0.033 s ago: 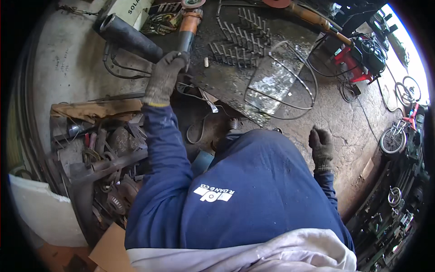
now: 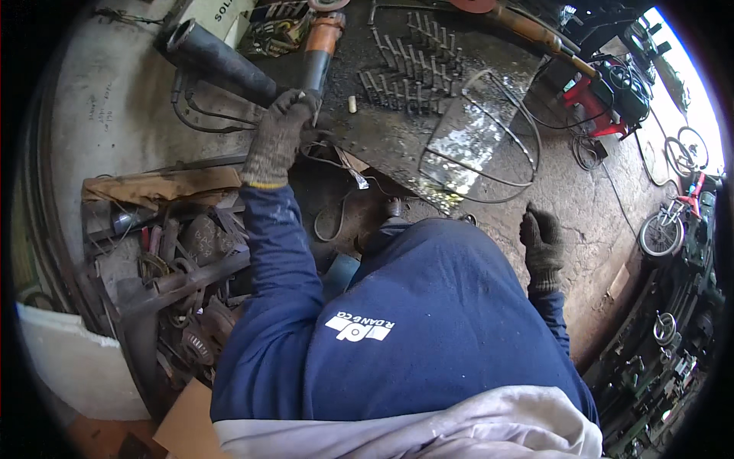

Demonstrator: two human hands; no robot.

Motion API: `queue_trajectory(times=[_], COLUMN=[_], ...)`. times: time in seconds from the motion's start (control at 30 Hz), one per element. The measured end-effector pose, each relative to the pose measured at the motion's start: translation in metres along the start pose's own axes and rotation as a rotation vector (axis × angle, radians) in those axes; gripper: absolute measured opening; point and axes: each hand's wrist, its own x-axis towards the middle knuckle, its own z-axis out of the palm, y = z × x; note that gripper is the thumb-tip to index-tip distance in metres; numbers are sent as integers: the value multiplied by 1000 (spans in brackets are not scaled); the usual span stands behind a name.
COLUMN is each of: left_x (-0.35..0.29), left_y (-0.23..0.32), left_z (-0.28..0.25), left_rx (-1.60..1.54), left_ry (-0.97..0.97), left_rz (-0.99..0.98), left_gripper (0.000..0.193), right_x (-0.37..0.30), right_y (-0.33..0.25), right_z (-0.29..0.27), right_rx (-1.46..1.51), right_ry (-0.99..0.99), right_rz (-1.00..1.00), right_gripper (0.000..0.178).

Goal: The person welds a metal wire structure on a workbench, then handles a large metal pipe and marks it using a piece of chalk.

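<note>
My left hand [image 2: 277, 144], in a grey knit glove, is closed around the rear end of an angle grinder [image 2: 320, 55] with an orange and grey body. The grinder lies on the dark worktable [image 2: 382, 157], pointing to its far side. A thick black pipe [image 2: 222, 65] rests just left of that hand. To its right lies a short whitish stub [image 2: 352, 104]. My right hand [image 2: 542, 243], gloved too, hangs low at my right side, away from the table. Its fingers are curled in, and nothing shows in them.
Several rows of upright bolts [image 2: 413, 73] stand on the table, beside a thin bent loop [image 2: 533, 153] overhanging its right edge. Another orange power tool [image 2: 527, 29] lies at the far right. Scrap metal [image 2: 202, 245] fills a rack at left. A red stool [image 2: 592, 107] and bicycle [image 2: 673, 218] stand right.
The tabletop things sit slightly farther right and lower in the picture. My left hand keeps its hold on the angle grinder, and my right hand stays at my side.
</note>
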Motion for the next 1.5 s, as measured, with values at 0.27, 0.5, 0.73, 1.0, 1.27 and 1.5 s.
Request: queue_trajectory(times=[0.27,0.5,0.73,1.0,1.27,1.5], left_x=[-37,-45,-52,-45,-77,-97], left_y=[-34,-34,-26,-18,21,-29], left_z=[-35,-68,-76,-36,23,85], left_rx=[-581,-211,-301,-323,-98,-409], left_ry=[-405,-408,-396,-367,-229,-302], left_rz=[-74,-24,-160,-64,266,-18], left_gripper=[34,38,36,30,61,46], right_x=[24,108,111,98,76,-16], right_y=[-242,-223,-196,-211,-195,-151], right_z=[254,374,374,362,292,134], right_rx=[-718,-1351,-1310,-1272,-800,98], right_ry=[-513,-520,-594,-585,-582,-404], right_rz=[-670,-187,-331,-337,-477,20], right_gripper=[35,35,33,35,42,23])
